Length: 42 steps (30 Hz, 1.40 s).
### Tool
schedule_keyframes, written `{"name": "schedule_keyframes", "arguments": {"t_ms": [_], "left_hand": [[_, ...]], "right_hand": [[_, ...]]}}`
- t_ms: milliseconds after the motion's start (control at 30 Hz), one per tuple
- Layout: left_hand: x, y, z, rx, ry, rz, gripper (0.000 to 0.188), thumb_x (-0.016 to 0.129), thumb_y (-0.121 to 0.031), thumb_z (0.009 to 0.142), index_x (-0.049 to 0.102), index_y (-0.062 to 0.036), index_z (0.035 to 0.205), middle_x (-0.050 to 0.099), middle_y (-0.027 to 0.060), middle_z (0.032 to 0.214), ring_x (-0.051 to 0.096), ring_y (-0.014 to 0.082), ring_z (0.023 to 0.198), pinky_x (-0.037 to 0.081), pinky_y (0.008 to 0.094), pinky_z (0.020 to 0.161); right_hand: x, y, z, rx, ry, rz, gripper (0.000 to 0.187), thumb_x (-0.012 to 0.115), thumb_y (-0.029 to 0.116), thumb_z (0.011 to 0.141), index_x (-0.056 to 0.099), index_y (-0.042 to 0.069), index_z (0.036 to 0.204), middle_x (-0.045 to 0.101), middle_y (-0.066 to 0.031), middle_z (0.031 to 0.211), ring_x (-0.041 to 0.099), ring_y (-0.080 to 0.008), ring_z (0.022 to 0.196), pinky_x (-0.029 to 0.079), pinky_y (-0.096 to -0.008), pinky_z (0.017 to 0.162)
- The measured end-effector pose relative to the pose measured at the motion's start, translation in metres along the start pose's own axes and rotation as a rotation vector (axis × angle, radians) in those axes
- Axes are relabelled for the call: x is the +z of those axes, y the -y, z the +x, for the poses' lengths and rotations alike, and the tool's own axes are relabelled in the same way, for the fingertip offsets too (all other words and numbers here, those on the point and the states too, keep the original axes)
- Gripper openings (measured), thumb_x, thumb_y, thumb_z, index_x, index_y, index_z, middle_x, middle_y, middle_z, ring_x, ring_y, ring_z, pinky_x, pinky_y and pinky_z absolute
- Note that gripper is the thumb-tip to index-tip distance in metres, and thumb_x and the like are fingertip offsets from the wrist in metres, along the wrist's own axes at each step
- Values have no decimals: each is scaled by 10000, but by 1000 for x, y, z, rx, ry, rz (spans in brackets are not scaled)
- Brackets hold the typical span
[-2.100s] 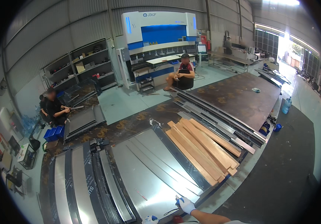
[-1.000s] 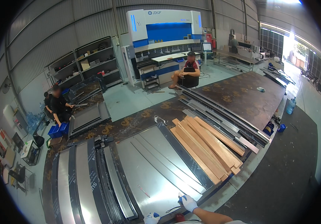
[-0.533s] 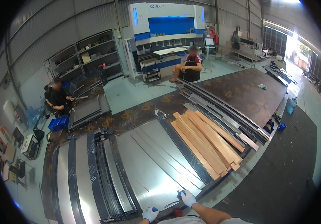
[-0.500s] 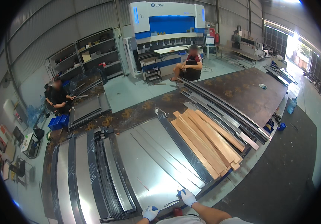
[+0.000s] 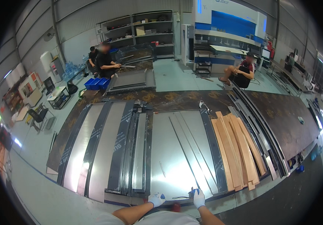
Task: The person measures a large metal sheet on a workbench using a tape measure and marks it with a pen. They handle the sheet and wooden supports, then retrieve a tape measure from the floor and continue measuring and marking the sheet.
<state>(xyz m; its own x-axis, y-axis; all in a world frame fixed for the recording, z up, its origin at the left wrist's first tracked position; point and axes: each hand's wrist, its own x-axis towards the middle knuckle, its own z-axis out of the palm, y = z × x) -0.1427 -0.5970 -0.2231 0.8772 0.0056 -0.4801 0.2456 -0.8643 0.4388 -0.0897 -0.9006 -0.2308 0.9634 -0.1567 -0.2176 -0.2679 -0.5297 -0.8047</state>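
Note:
A bright metal sheet (image 5: 172,150) lies on the dark table before me, with thin metal strips (image 5: 185,144) along it. My right hand (image 5: 198,198), in a white glove with blue fingertips, is closed around a small dark tool (image 5: 191,193) at the near edge of the sheet. A dark cord loop (image 5: 180,197) trails from the tool onto the metal; its exact kind is too small to tell. Also gloved, my left hand (image 5: 156,200) rests at the near left corner, fingers curled; whatever they hold is hidden. A slim pen-like item (image 5: 162,168) lies on the sheet.
Wooden boards (image 5: 240,150) lie to the right, beside long dark metal profiles (image 5: 261,131). Stacked strips (image 5: 133,150) and film-banded panels (image 5: 94,150) cover the left. Beyond the table, a person sits on a chair (image 5: 242,80); two others are near blue bins (image 5: 97,83).
My view has turned left, so the table and machine appear farther right. Both hands stay by the sheet's near edge, and the right keeps the small dark tool.

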Motion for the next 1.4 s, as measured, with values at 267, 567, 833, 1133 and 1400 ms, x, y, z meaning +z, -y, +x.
{"name": "schedule_keyframes", "arguments": {"t_ms": [267, 567, 833, 1133, 1400], "left_hand": [[-4, -5, -1, -5, 3, 29, 326, 728, -445, 889, 785, -205, 1101, 748, 104, 1155, 698, 296, 1115, 533, 427, 984], [-1, -2, -3, 13, -46, 53, 338, 727, -459, 887, 781, -198, 1095, 746, 104, 1142, 695, 316, 1105, 531, 454, 971], [-4, -1, -3, -29, 37, 6, 371, 704, -480, 872, 763, -216, 1127, 718, 101, 1225, 649, 311, 1212, 498, 467, 1031], [-1, 3, 2, -34, 52, 34, 401, 723, -493, 855, 787, -217, 1139, 710, 124, 1265, 624, 346, 1242, 484, 490, 1068], [-9, -1, 1, -43, 90, -27, 357, 724, -466, 854, 811, -207, 1083, 759, 134, 1157, 692, 337, 1139, 543, 475, 979]], "right_hand": [[-3, 1, 0, -26, 34, 1, 312, 552, 288, 1058, 676, 29, 1179, 709, -244, 1105, 675, -446, 1051, 526, -512, 929], [-2, 3, -1, 39, 38, 67, 290, 542, 282, 1063, 676, 33, 1129, 710, -234, 1104, 679, -437, 1044, 527, -509, 914], [-4, 6, -3, -36, 18, -33, 362, 541, 341, 1054, 672, 42, 1212, 705, -261, 1156, 665, -470, 1094, 522, -528, 953], [-11, 21, -8, 101, 44, 7, 414, 555, 410, 1047, 678, 80, 1265, 702, -230, 1233, 659, -438, 1162, 518, -506, 1007], [-10, 19, -8, 89, 42, -11, 431, 555, 408, 1050, 661, 66, 1290, 688, -237, 1267, 647, -445, 1182, 512, -505, 1021]]}}
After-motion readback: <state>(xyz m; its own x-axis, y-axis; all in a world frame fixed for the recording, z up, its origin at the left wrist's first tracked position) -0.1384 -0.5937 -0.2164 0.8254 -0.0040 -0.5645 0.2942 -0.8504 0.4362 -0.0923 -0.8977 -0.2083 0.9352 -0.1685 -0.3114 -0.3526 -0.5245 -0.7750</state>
